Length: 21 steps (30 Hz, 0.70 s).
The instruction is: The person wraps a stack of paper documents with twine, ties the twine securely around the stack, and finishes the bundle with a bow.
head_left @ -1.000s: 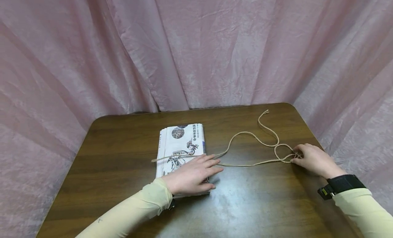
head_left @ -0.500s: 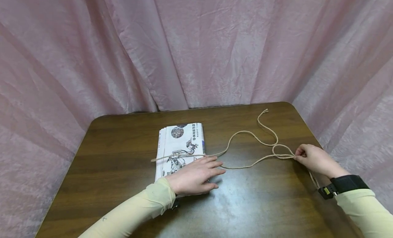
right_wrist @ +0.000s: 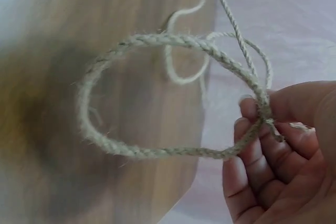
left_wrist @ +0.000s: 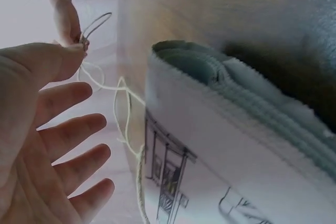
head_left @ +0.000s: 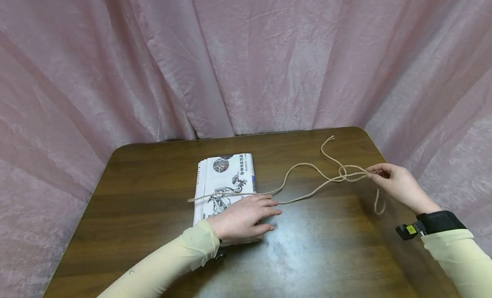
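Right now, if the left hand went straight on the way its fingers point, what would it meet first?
Probably the cord, whose near strand lies just beyond the left hand in the head view, though relative height is unclear.

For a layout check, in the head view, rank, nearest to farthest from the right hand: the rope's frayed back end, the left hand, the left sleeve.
1. Rope's frayed end: back right.
2. Left hand: over the papers.
3. Left sleeve: front left.
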Motion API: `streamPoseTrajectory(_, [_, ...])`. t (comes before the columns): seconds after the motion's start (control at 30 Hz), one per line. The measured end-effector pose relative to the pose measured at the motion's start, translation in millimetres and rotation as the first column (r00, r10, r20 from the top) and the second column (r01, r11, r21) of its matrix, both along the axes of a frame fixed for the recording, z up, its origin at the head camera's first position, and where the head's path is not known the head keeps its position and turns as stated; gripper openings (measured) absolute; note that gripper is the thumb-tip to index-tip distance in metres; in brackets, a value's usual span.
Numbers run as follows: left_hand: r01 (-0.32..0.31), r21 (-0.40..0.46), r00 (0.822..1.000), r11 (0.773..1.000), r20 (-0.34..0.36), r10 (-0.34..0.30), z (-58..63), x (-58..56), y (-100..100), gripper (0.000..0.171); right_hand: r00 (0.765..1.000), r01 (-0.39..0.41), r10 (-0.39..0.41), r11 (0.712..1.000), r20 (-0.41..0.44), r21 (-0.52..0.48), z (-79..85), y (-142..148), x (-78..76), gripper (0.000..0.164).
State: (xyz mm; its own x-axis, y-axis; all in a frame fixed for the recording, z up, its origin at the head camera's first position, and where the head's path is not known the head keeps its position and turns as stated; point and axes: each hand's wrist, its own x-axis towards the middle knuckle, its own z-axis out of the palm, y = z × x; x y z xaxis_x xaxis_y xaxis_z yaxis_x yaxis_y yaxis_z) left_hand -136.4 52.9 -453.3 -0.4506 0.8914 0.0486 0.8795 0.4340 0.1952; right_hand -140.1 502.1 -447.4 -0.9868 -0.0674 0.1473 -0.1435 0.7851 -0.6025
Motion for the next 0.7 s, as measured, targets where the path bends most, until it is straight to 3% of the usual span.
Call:
streamPoseTrajectory(0.17, [-0.059,0.066,0.998,0.996,0.022,0.058,10.7,-6.0,-2,0.038,0.999,0.018,-0.021,0.996,-0.04,-0.083,16.5,-12,-3.0,0.027])
streamPoseTrajectory(0.3, [-0.177,0.114,0.983,0.978,0.075,0.169,21.3,-11.6,-7,0.031,0.999,0.019,-0.025,0.99,-0.04,-0.141,33.8,-28,-9.4,0.028])
streamPoseTrajectory(0.5, [-0.398,0.205,0.909,0.894,0.217,0.355,38.2,-25.3,-14,0.025,0.999,-0.015,0.006,0.978,-0.043,-0.207,55.6,-57,-25.4,0.028])
streamPoseTrajectory(0.7, [-0.527,0.304,0.823,0.794,0.417,0.387,55.3,-42.2,-13,0.023,0.992,-0.128,0.116,0.942,-0.055,-0.312,68.3,-93,-39.2,0.028])
